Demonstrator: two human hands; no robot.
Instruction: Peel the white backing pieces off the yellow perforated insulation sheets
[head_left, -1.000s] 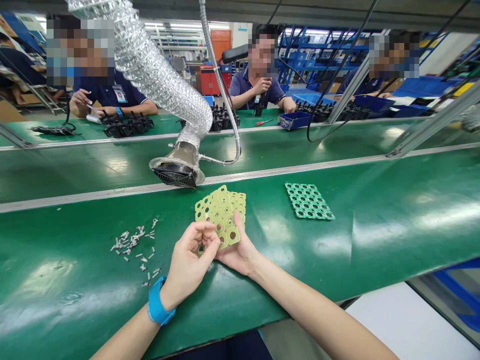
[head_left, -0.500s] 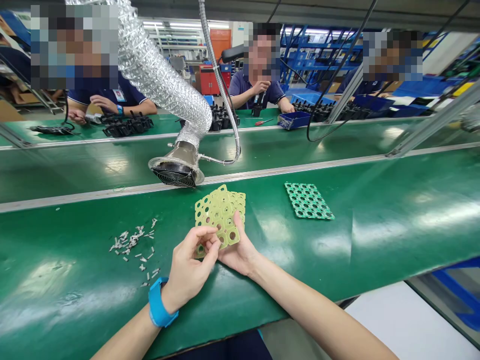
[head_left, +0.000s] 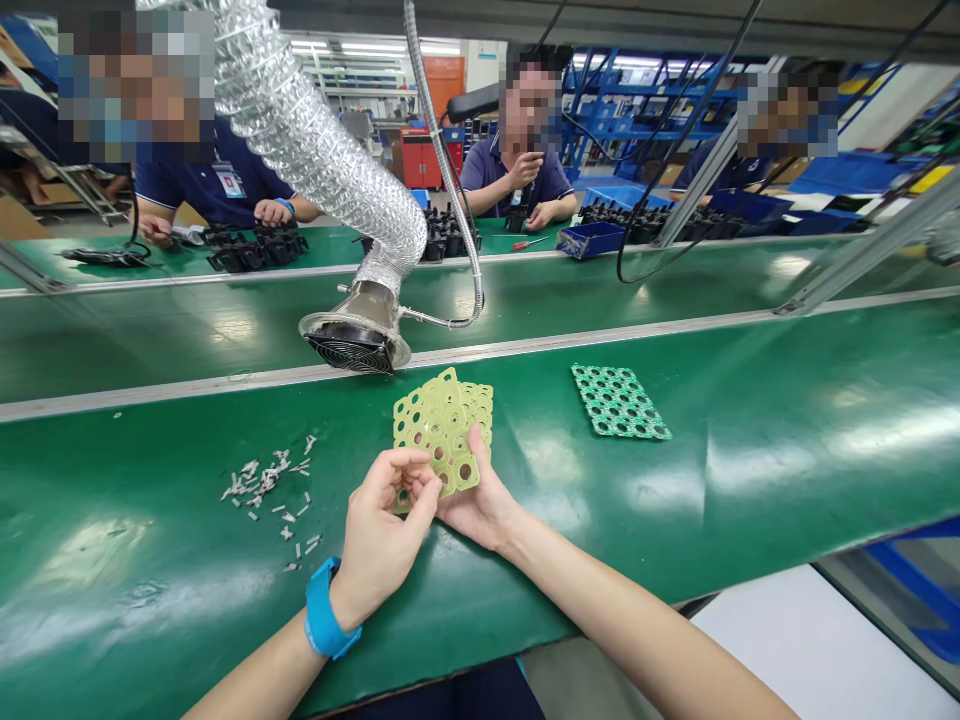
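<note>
My right hand (head_left: pixel 484 505) grips a yellow-green panel (head_left: pixel 452 420) of round-holed circuit boards, its thumb on top along the right edge and its other fingers underneath. The panel is tilted over more yellow-green panels (head_left: pixel 482 395) of the same kind. At the panel's near left corner is my left hand (head_left: pixel 394 510), with a blue band (head_left: pixel 328 610) on the wrist. Its thumb and forefinger are pinched together over the boards; anything between them is too small or hidden. Small metallic strips (head_left: pixel 262 482) lie scattered on the green bench to the left.
A green panel (head_left: pixel 621 402) with round holes lies to the right. Over the back of the bench hangs a fume extractor hood (head_left: pixel 356 330) on a foil duct. Across the line, several people handle black parts (head_left: pixel 255 247) near a blue bin (head_left: pixel 591 240).
My hands and the held panel have barely moved. Across the bench, the middle person's lower hand has come in toward the body, and the left person's hand has shifted right.
</note>
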